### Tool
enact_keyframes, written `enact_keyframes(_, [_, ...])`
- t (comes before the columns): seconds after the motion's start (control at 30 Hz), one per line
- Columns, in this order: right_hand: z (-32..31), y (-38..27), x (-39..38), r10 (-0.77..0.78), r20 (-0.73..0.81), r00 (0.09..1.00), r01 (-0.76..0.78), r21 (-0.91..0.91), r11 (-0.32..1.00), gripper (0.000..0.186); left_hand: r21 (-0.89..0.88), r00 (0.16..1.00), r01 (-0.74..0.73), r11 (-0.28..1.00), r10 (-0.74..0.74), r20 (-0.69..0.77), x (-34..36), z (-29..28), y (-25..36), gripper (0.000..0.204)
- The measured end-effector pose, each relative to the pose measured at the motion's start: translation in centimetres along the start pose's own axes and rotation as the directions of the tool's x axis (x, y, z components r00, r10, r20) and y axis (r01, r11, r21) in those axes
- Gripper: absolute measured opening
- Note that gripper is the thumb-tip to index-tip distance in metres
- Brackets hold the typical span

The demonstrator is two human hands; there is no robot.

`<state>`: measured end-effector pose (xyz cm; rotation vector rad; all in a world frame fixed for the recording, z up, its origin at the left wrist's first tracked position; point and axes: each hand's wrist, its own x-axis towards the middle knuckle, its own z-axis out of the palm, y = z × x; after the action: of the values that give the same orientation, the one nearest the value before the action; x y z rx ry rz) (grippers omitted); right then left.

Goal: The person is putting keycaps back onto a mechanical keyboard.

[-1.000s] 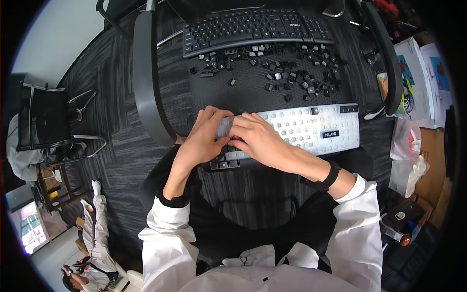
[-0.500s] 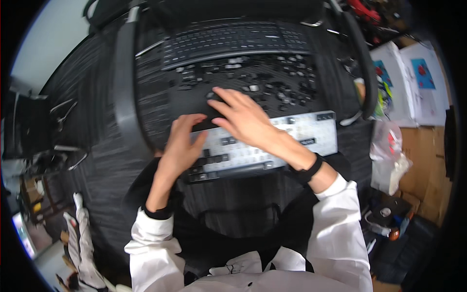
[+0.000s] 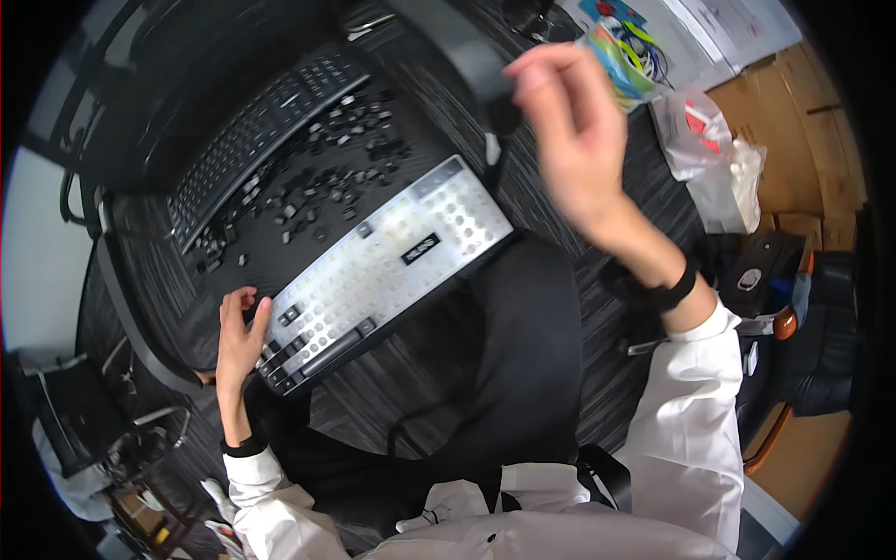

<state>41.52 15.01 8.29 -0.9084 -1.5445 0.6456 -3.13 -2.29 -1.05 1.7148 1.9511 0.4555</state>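
A keyboard with most keycaps off slants across the seat edge and my lap, its pale key bed bare but for a few dark keys. My left hand is at its near left end, fingers parted and thumb by the edge, holding nothing I can see. Raised well off the keyboard to the right, my right hand is blurred, with bent fingers; whether something small is between them cannot be made out. Loose black keycaps lie scattered on the dark seat beyond the keyboard.
Behind the keycaps lies a second, black keyboard. Chair armrests flank the seat. To the right are a packet of coloured cables, a clear plastic bag, cardboard and a black case.
My view has swung to the right, so the keyboard appears tilted and farther left. My right hand has left the keycap area and risen to the right. My left hand stays by the keyboard's left end.
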Motion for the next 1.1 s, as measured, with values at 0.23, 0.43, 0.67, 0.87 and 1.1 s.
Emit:
enact_keyframes(0.23, [-12.3, 22.9, -3.7, 0.288, -0.2, 0.936, -0.348, -0.415, 0.841, 0.018, 0.052, 0.945, 0.064, 0.997, -0.077, 0.319, 0.7, -2.2, 0.7, 0.048])
enact_keyframes(0.43, [-7.6, 36.7, -14.4, 0.544, 0.281, 0.791, -0.281, -0.624, 0.73, 0.034, 0.193, 0.86, 0.115, 0.974, -0.195, 0.472, 0.4, -3.8, 1.1, 0.066])
enact_keyframes(0.67, [1.0, 44.3, -17.8, 0.633, 0.587, 0.506, -0.271, -0.588, 0.762, 0.043, 0.356, 0.631, 0.273, 0.894, -0.446, 0.635, -0.1, -6.9, 1.5, 0.073])
enact_keyframes(0.87, [7.5, 46.4, -16.5, 0.538, 0.672, 0.509, -0.25, -0.483, 0.839, 0.048, 0.519, 0.675, 0.19, 0.834, -0.495, 0.547, -0.5, -8.3, -0.8, 0.058])
enact_keyframes(1.1, [7.6, 45.7, -17.0, 0.518, 0.653, 0.553, -0.346, -0.386, 0.855, 0.047, 0.527, 0.675, 0.126, 0.84, -0.462, 0.575, 0.7, -7.2, 1.3, 0.051])
